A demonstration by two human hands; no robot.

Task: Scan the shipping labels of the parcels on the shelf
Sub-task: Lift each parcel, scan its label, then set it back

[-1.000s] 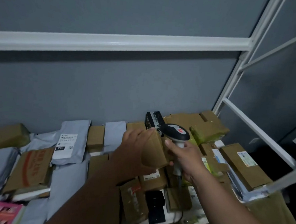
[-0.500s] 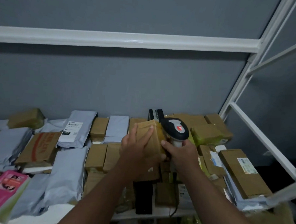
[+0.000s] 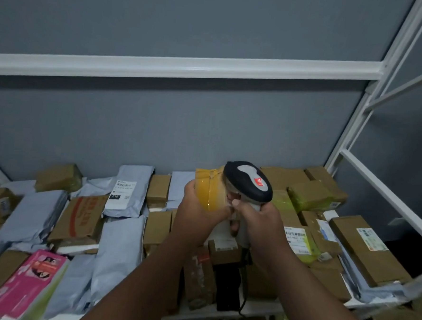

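Gripping a small brown cardboard parcel wrapped in glossy yellow-tinted tape (image 3: 209,190) with the left hand (image 3: 199,214), fingers curled round its lower part, lifted above the white metal shelf (image 3: 257,310). Clutching the handle of a black-and-grey handheld barcode scanner with a red sticker (image 3: 249,180) in the right hand (image 3: 259,223), scanner head touching the right side of the parcel. Lying left of the lifted parcel: a grey plastic mailer bag with a white shipping label (image 3: 126,190), and further down-left a pink printed box (image 3: 28,281). Resting right of it: a long brown carton with a pale label (image 3: 365,248), near the shelf's right rail.
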